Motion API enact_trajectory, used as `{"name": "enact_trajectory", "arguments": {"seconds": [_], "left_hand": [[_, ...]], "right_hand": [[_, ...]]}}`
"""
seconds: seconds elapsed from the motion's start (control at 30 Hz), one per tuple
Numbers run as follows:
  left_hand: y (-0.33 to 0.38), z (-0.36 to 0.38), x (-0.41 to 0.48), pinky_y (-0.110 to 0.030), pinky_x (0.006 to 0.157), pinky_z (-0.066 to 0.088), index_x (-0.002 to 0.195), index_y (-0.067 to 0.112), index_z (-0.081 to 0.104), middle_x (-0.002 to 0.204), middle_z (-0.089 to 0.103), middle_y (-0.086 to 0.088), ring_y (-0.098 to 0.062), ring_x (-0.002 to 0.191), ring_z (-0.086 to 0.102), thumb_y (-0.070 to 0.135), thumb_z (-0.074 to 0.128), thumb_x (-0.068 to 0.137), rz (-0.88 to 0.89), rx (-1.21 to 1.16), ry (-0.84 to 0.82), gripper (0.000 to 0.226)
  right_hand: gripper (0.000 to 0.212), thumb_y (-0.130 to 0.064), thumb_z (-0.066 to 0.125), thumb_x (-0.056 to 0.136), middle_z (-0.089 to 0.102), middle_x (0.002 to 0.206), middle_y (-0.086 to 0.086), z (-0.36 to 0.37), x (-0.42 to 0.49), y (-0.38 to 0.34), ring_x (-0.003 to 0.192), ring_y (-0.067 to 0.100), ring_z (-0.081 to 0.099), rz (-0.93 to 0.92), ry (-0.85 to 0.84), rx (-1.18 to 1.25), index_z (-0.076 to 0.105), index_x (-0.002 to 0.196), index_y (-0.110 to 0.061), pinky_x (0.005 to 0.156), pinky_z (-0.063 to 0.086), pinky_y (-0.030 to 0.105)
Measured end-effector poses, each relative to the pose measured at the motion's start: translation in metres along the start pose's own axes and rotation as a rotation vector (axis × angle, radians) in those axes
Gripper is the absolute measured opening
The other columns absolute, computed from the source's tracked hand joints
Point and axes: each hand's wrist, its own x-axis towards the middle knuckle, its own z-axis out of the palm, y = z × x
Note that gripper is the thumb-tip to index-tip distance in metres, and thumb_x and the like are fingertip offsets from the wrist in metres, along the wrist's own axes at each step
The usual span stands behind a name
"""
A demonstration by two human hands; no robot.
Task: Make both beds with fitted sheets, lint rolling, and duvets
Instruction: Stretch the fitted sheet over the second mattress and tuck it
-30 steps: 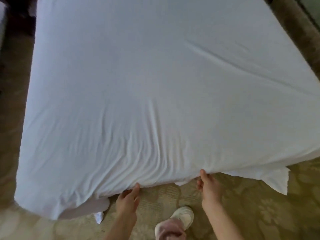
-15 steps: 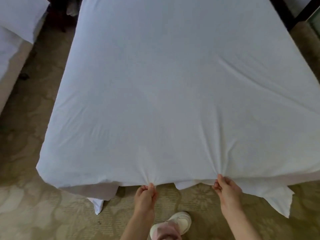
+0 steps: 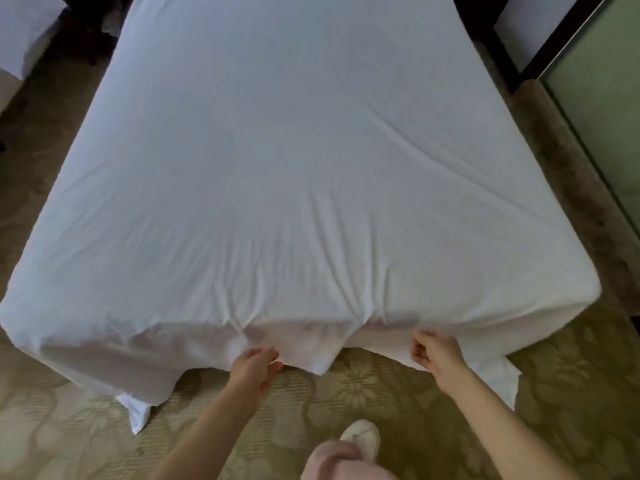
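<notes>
Your left hand [image 3: 254, 367] pinched sheet [image 3: 277, 168] hem at near edge; your right hand [image 3: 438, 353] gripped same hem, fingers [image 3: 420, 355] curled; wrinkles fanned from both grips.

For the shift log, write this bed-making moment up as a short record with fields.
sheet: white, spread flat, creased toward the near edge, loose ends hanging at both near corners
left hand: grips the near hem, left of middle
right hand: grips the near hem, further right
carpet: patterned, tan
shoe: white, on the carpet between the forearms
other bed: partly in view, top left
</notes>
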Motion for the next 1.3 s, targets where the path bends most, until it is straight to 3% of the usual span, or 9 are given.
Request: {"name": "enact_trajectory", "arguments": {"seconds": [0.27,0.4,0.5,0.57,0.67,0.8,0.93,1.1,1.3], "left_hand": [[-0.015,0.104,-0.029,-0.028,0.060,0.047,0.108,0.008,0.055,0.103,0.061,-0.007,-0.019,0.084,0.062,0.019,0.060,0.093,0.172,0.223,-0.046,0.019],[-0.026,0.179,-0.036,-0.038,0.080,0.048,0.100,0.008,0.056,0.089,0.062,-0.006,-0.022,0.086,0.059,0.022,0.063,0.090,0.224,0.228,0.068,0.018],[-0.046,0.242,-0.034,-0.032,0.065,0.043,0.093,0.010,0.058,0.084,0.062,-0.005,-0.018,0.077,0.059,0.023,0.064,0.090,0.079,0.006,0.011,0.015],[-0.057,0.281,-0.028,-0.027,0.058,0.039,0.095,0.010,0.058,0.086,0.062,-0.002,-0.015,0.074,0.059,0.022,0.061,0.092,-0.051,-0.202,-0.012,0.013],[-0.067,0.317,-0.021,-0.024,0.053,0.041,0.092,0.016,0.055,0.084,0.062,0.004,-0.007,0.069,0.060,0.020,0.055,0.096,-0.108,-0.420,0.085,0.005],[-0.067,0.329,-0.024,-0.011,0.034,0.039,0.075,0.015,0.045,0.068,0.051,-0.002,0.002,0.034,0.053,0.009,0.052,0.097,0.017,-0.454,0.241,0.024],[-0.073,0.324,-0.030,-0.014,0.043,0.049,0.070,0.014,0.041,0.066,0.048,-0.003,-0.005,0.049,0.053,0.009,0.051,0.097,0.076,-0.420,0.231,0.029],[-0.085,0.316,-0.033,-0.017,0.060,0.052,0.068,0.015,0.038,0.060,0.046,-0.001,-0.005,0.055,0.050,0.010,0.047,0.099,0.160,-0.417,0.140,0.033],[-0.087,0.304,-0.037,-0.014,0.055,0.052,0.068,0.014,0.039,0.046,0.051,0.003,-0.006,0.050,0.053,0.008,0.045,0.099,0.188,-0.473,0.082,0.032]], "right_hand": [[0.013,-0.004,0.050,0.093,0.056,0.070,0.011,-0.130,0.076,-0.050,0.070,0.026,0.054,-0.172,0.334,-0.182,0.060,0.100,-0.003,0.071,0.049,0.042],[0.025,-0.010,0.053,0.090,0.064,0.108,0.015,-0.191,0.126,-0.081,0.101,0.036,0.059,-0.223,0.406,-0.332,0.058,0.115,-0.007,0.089,0.048,0.041],[0.032,-0.010,0.055,0.091,0.059,0.118,0.020,-0.237,0.154,-0.096,0.109,0.036,0.056,-0.207,0.427,-0.367,0.054,0.121,0.001,0.087,0.043,0.036],[0.028,-0.013,0.057,0.092,0.061,0.105,0.022,-0.261,0.166,-0.101,0.096,0.035,0.059,-0.128,0.465,-0.304,0.056,0.112,0.006,0.079,0.046,0.039],[0.018,-0.021,0.058,0.094,0.056,0.086,0.013,-0.289,0.176,-0.096,0.084,0.027,0.056,0.126,0.326,-0.021,0.051,0.103,-0.007,0.080,0.050,0.040],[0.014,-0.008,0.051,0.096,0.054,0.079,0.009,-0.297,0.186,-0.095,0.070,0.016,0.052,0.207,0.087,0.300,0.055,0.084,-0.002,0.070,0.049,0.030],[0.017,-0.007,0.047,0.098,0.054,0.083,0.008,-0.291,0.191,-0.091,0.075,0.015,0.053,0.206,0.019,0.522,0.054,0.083,-0.005,0.061,0.056,0.026],[0.013,-0.006,0.053,0.095,0.053,0.075,0.005,-0.288,0.181,-0.078,0.070,0.012,0.052,0.111,-0.046,0.527,0.056,0.082,-0.007,0.063,0.055,0.023],[0.024,-0.004,0.047,0.097,0.043,0.068,0.004,-0.273,0.175,-0.085,0.060,0.010,0.041,0.046,0.018,0.508,0.050,0.074,-0.008,0.057,0.044,0.021]]}}
